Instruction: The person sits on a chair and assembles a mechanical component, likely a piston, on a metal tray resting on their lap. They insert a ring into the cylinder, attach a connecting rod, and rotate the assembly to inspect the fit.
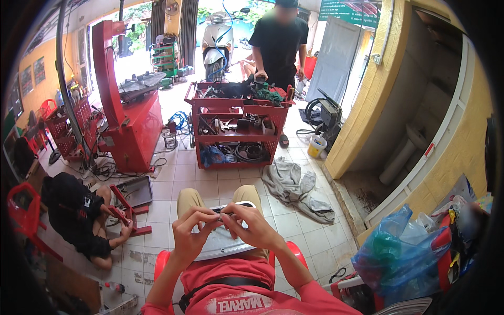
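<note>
Both my hands meet above my lap, over a pale grey metal cover or tray (223,249) that rests on my thighs. The fingers of my left hand (193,227) are pinched together. My right hand (247,224) pinches at the same spot, fingertips against those of the left. Between them is a small dark piece, mostly hidden by the fingers and too small to name. Some little dark bits seem to lie on the grey cover just behind the fingers.
Ahead stands a red tool trolley (236,139) with a person (280,44) behind it. Another person (79,210) sits low at left by a red stool frame (128,215). A grey cloth (296,189) lies on the tiles. Plastic bags (394,252) fill the near right.
</note>
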{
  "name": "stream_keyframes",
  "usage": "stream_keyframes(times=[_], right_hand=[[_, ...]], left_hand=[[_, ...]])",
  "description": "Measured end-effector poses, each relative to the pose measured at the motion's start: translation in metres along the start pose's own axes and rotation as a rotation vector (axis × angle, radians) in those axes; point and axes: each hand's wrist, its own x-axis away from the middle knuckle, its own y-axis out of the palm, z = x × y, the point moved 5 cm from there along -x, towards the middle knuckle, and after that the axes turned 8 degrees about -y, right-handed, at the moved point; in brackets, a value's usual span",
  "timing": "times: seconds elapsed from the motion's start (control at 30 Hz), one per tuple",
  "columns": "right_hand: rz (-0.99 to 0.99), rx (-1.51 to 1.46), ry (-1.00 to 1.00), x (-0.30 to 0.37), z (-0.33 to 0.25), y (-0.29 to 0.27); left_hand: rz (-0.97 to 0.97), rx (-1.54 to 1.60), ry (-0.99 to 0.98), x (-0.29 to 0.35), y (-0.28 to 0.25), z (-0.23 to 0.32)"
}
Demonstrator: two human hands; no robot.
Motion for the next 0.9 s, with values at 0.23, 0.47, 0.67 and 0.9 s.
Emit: stream_keyframes(times=[0.23,0.47,0.67,0.9], right_hand=[[0.009,-0.011,0.005,-0.0015,-0.0009,-0.0002],[0.037,0.049,-0.062,-0.0015,-0.003,-0.0013],[0.047,0.067,-0.054,-0.0007,0.0002,-0.0001],[0.03,0.021,-0.034,-0.0009,-0.0033,-0.0016]], left_hand=[[-0.001,0.043,-0.072,-0.0016,-0.0007,-0.0006],[-0.012,-0.009,-0.049,-0.0024,0.0011,-0.0019],[-0.006,0.001,-0.037,-0.0009,0.0009,-0.003],[0.009,0.003,0.008,0.0009,0.0019,-0.0026]])
